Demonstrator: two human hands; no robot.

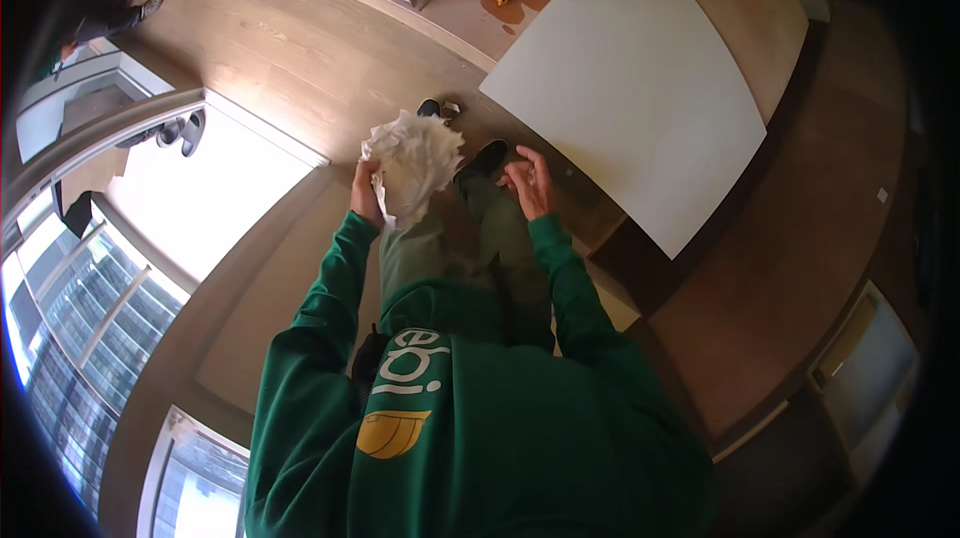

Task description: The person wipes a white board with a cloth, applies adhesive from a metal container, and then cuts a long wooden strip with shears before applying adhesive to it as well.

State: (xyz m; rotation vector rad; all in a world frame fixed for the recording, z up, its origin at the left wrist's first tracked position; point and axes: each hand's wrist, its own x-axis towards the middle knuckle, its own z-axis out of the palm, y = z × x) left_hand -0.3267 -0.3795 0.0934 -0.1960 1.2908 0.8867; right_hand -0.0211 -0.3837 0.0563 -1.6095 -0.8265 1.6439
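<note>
Left of the large white sheet (620,78), our left hand (367,193) grips the crumpled paper (418,163) by its edge; our right hand (530,183), half-curled and seemingly empty, could steady its loose side.

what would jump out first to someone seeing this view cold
Probably the large, plain white sheet filling much of the upper right, bright against the brown surfaces around it. Near the middle, the ragged, crumpled whitish bundle in the person's left hand would likely come next. The green sweatshirt also stands out, spreading across the bottom of the picture.
</note>
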